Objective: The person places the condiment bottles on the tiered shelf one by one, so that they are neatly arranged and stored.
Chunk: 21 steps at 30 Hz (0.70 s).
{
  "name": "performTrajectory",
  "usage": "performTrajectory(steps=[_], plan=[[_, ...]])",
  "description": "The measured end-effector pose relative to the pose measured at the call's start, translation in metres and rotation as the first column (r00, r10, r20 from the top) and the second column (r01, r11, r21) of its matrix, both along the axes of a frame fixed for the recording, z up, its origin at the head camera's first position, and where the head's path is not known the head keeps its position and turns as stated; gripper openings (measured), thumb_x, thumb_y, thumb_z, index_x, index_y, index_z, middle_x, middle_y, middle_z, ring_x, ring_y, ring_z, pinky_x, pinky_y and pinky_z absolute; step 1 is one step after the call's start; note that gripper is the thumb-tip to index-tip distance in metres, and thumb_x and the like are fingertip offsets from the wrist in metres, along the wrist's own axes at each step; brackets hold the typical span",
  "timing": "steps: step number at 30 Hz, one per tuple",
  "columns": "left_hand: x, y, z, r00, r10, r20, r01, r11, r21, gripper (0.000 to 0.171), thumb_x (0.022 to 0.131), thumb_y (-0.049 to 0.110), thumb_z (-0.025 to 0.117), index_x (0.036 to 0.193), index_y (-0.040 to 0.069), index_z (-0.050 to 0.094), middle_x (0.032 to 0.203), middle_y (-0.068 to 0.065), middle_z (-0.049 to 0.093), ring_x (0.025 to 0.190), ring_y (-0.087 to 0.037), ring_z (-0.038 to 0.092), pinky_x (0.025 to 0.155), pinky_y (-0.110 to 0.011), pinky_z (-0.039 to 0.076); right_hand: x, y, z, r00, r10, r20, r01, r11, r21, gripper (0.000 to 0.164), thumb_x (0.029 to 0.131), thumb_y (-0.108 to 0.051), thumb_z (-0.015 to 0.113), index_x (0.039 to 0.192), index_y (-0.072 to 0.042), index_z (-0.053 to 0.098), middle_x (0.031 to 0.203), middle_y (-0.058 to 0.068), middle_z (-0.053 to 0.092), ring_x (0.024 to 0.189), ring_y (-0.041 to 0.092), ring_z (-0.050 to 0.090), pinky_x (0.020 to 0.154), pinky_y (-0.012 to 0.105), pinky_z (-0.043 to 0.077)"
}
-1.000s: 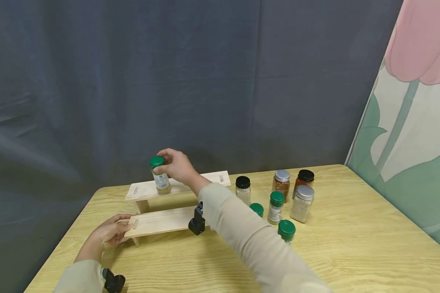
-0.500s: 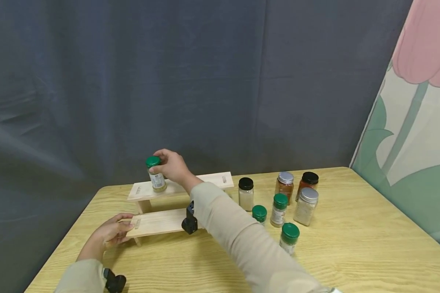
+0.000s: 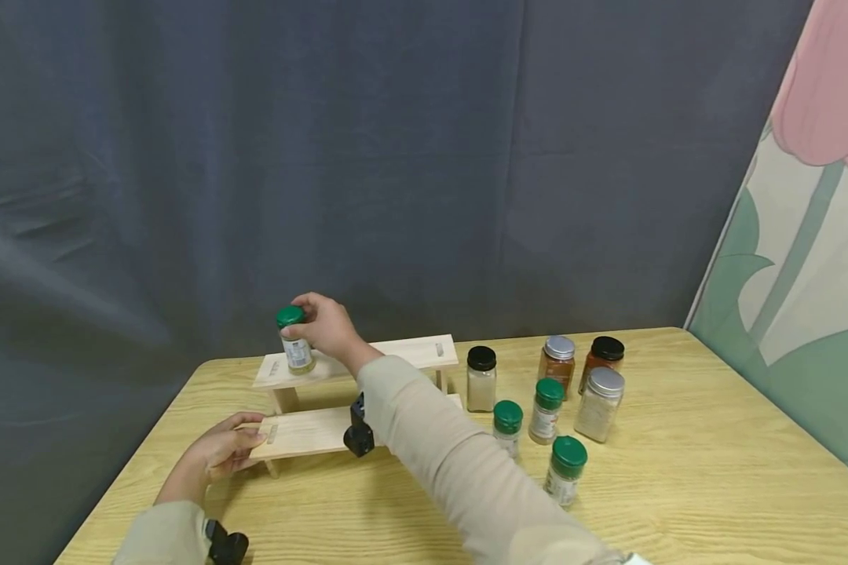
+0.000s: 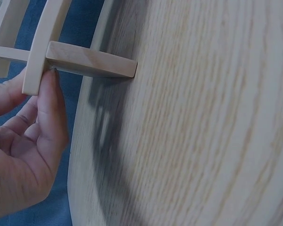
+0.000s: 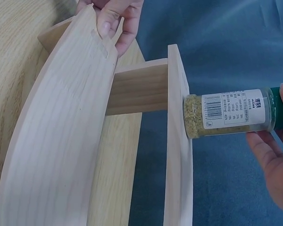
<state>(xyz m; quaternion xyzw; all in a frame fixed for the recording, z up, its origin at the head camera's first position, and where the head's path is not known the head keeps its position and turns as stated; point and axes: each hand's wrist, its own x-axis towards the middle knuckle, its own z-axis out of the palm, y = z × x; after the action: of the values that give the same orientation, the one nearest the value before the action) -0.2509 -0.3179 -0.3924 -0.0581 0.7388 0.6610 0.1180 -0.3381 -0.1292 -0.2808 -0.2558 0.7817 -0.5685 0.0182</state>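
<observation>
A two-tier wooden rack (image 3: 311, 431) stands at the left of the table. My left hand (image 3: 222, 451) pinches the left end of its lower board, thumb on top and fingers beneath, as the left wrist view (image 4: 28, 136) also shows. With its thumb and fingers my right hand (image 3: 330, 329) grips a green-capped spice jar (image 3: 298, 351) near the cap. The jar is upright at the left part of the upper board (image 3: 410, 351), its base touching the board in the right wrist view. Its label (image 5: 233, 110) and greenish-yellow contents show there.
Right of the rack stand several spice jars: one black-capped with pale contents (image 3: 481, 380), green-capped ones (image 3: 564, 471), silver-capped ones (image 3: 599, 404) and a black-capped reddish one (image 3: 604, 357). A dark curtain (image 3: 396, 157) hangs behind the table (image 3: 714, 439).
My right hand has shifted slightly left along the upper board with the green-capped spice jar. The left hand keeps its hold on the lower board. The head view has turned a little.
</observation>
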Motion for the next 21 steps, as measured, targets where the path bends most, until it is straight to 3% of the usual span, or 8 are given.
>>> performTrajectory(steps=[11, 21], plan=[[-0.001, 0.0003, -0.0015, 1.0, 0.015, 0.003, -0.015, 1.0, 0.012, 0.052, 0.082, 0.003, 0.054, 0.123, -0.008, 0.024, 0.083, -0.004, 0.053, 0.069, -0.014, 0.058, 0.059, -0.026, 0.047, 0.0024, -0.0038, 0.0001, 1.0, 0.014, -0.023, -0.013, 0.999, 0.048, 0.046, 0.077, -0.019, 0.064, 0.12, -0.011, 0.048, 0.098, 0.0, 0.056, 0.084, 0.01, 0.053, 0.069, 0.022, 0.043], [0.0006, 0.0017, -0.0004, 1.0, 0.025, 0.014, -0.025, 1.0, 0.011, 0.049, 0.082, 0.001, 0.053, 0.122, -0.009, 0.026, 0.08, -0.005, 0.054, 0.067, -0.014, 0.058, 0.057, -0.025, 0.047, 0.0016, 0.0035, -0.0008, 1.0, -0.019, -0.02, 0.019, 1.0, 0.021, 0.044, 0.077, -0.021, 0.065, 0.117, -0.01, 0.05, 0.104, 0.0, 0.055, 0.093, 0.012, 0.052, 0.07, 0.023, 0.044]])
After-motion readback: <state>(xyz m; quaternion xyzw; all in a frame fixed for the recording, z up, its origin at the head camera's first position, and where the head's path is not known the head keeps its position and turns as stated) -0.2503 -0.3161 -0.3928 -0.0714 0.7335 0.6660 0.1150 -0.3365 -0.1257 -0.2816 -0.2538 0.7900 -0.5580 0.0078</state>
